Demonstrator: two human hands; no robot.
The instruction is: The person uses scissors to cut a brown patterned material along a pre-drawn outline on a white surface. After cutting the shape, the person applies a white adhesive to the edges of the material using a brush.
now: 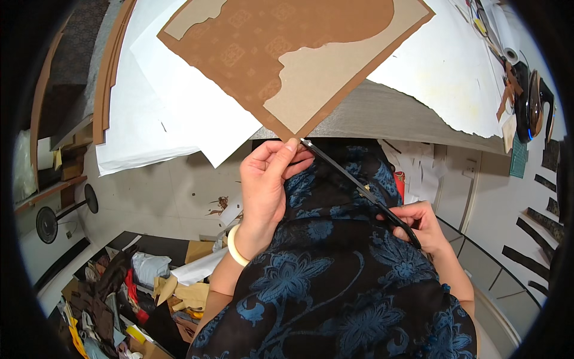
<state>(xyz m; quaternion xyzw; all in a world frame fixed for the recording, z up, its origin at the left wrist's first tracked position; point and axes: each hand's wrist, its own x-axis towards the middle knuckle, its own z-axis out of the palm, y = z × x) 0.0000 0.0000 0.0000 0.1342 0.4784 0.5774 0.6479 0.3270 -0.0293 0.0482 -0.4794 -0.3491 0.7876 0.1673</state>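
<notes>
A brown patterned fabric piece (251,66) lies over the table with its near corner pointing toward me. Beige cardboard shapes with wavy edges lie on it, a larger one (317,75) on the right and a smaller one (194,18) at the far left. My left hand (269,173), with a pale bangle on its wrist, pinches the fabric's near corner. Black-handled scissors (365,190) are in my right hand (418,224), fingers in the handle loops. The blades look nearly closed, and their tips meet the fabric corner beside my left fingertips.
White paper sheets (185,102) cover the table, whose grey front edge (359,110) shows below. An iron (535,107) stands at the far right near rolled material. Fabric scraps (119,293) fill a heap on the lower left. Dark strips (532,239) hang along the right.
</notes>
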